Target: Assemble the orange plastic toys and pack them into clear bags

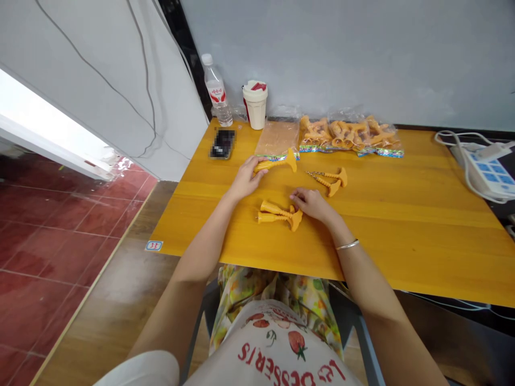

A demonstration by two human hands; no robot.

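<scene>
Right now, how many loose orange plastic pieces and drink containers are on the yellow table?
Loose orange plastic pieces: 5
Water bottle: 1
Lidded cup: 1
Total: 7

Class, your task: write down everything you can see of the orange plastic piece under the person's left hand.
The orange plastic piece looks moulded and slightly glossy, with a ribbed, tapering shaft ending in a flared, fan-like head. It lies across the yellow wood-grain table, head to the right, at the front edge of a clear bag. The left hand covers the shaft's narrow end, fingers curled over it. Whether it is slightly lifted cannot be told.
</scene>
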